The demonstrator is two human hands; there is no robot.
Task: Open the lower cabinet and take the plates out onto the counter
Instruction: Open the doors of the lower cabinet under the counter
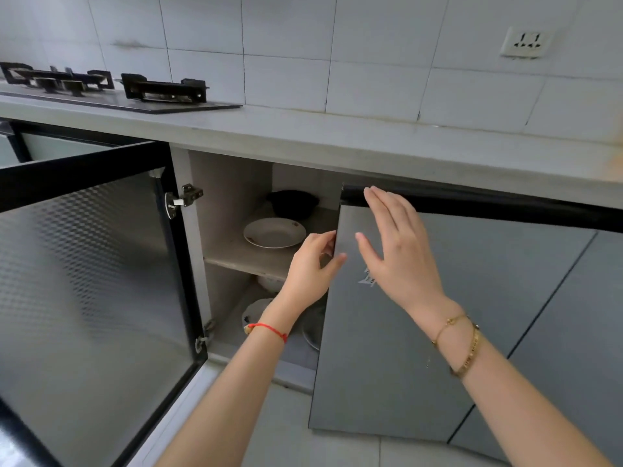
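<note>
Plates waited in a half-opened lower cabinet, both hands on the right door.

A white plate with a small printed mark near its rim lay flat on the upper shelf, in front of a dark bowl; more pale dishes sat below, partly hidden by the arm. It looked like glazed ceramic: stiff, smooth, probably slippery and breakable, best lifted by its rim with fingers under the edge. The left hand pinched the free edge of the grey right door, thumb in front and fingers behind. The right hand was spread open against the door face, holding nothing. The left door stood wide open. The counter above was bare near the stove.
</note>
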